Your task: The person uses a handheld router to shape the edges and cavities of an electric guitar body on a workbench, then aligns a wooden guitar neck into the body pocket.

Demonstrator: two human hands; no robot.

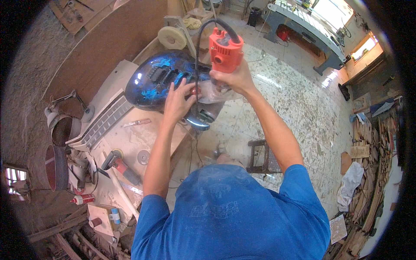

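A glossy dark blue electric guitar body (141, 89) with light blue markings and cut-out pockets lies at the workbench's far edge. My right hand (237, 80) is wrapped round an orange trim router (225, 54), held upright over the body's right part. Under the router is a clear plastic base plate (211, 94); the cutter cannot be made out. My left hand (177, 102) rests on the guitar body, fingers spread, beside the plate and a small red knob (194, 91). The router's black cord (197, 52) loops up and down between my hands.
On the bench (130, 138) lie a utility knife (137, 122), a red-and-black power tool (123, 169), a metal disc (143, 157) and a long slotted strip (102, 121). A desk lamp (71, 106) stands left. A woven stool (262, 157) is on the floor; scrap wood (368, 186) lines the right.
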